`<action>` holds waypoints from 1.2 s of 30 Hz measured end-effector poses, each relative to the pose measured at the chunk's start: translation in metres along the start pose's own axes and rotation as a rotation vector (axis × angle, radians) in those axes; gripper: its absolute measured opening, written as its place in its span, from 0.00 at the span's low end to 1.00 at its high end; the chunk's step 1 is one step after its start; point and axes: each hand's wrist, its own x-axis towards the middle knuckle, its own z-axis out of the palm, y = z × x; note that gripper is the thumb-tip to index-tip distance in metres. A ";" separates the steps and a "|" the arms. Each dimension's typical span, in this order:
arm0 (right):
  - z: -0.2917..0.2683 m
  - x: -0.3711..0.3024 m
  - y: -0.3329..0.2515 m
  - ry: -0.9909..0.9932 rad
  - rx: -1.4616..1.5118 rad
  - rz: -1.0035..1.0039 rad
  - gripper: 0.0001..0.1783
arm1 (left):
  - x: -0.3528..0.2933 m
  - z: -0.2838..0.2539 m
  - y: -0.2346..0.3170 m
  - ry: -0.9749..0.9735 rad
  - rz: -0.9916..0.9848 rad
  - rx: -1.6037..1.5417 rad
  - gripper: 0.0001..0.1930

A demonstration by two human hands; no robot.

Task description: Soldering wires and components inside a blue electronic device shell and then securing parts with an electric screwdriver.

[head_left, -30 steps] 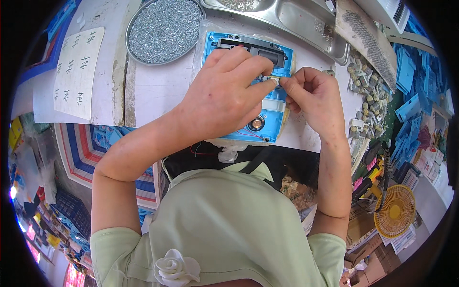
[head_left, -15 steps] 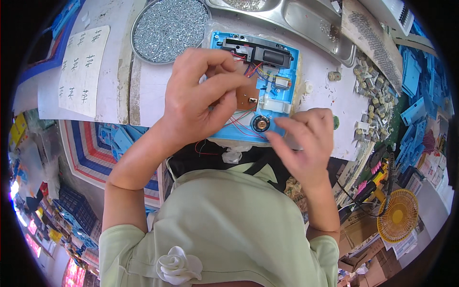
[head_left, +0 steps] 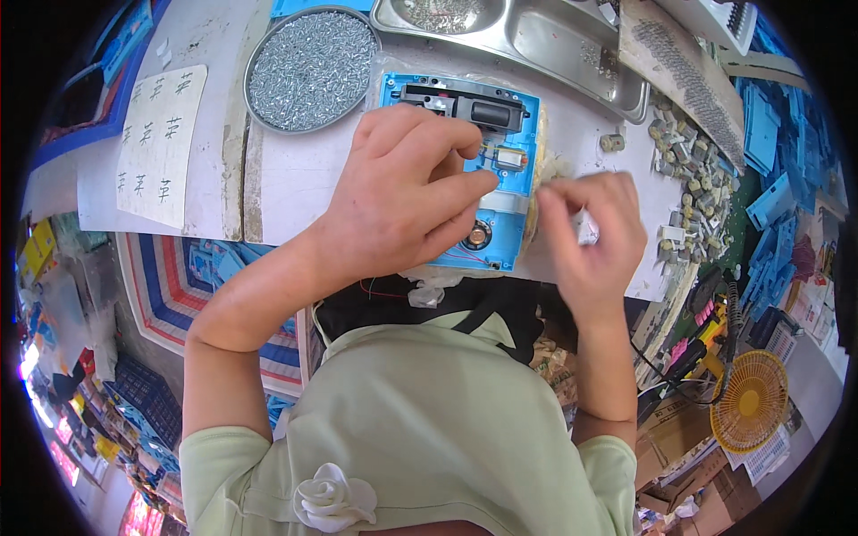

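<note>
A blue plastic housing (head_left: 508, 234) lies open-side up in front of me. It holds a black mechanism (head_left: 492, 113), a small silver motor (head_left: 511, 159) and a round speaker (head_left: 476, 235). My left hand (head_left: 407, 192) reaches over the housing's left part with fingers bent inward. It hides the brown circuit board, and whatever its fingertips hold cannot be made out. Just right of the housing is my right hand (head_left: 601, 237), slightly blurred, thumb and fingers closed together. A whitish patch shows within its curl; I cannot tell what it is.
A round tray (head_left: 254, 93) full of small screws stands at the back left. Behind the housing is a steel compartment tray (head_left: 559, 40). Several small motors (head_left: 693, 183) lie piled on the right, with one loose motor (head_left: 611, 143) nearer. A handwritten sheet (head_left: 159, 147) rests on the left.
My left hand has moved right and down over the housing, covering the circuit board. My right hand has drawn away to the right, its fingers now more closed. The view has shifted slightly.
</note>
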 end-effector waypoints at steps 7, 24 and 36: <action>0.019 0.020 0.012 -0.029 0.042 0.105 0.09 | 0.010 0.000 -0.008 -0.075 0.005 0.046 0.14; -0.072 0.046 0.059 0.198 0.121 0.323 0.12 | 0.034 0.007 0.000 -0.196 0.045 0.173 0.19; -0.322 0.034 0.402 0.236 -1.121 1.280 0.38 | 0.026 0.006 -0.003 -0.230 0.028 0.217 0.21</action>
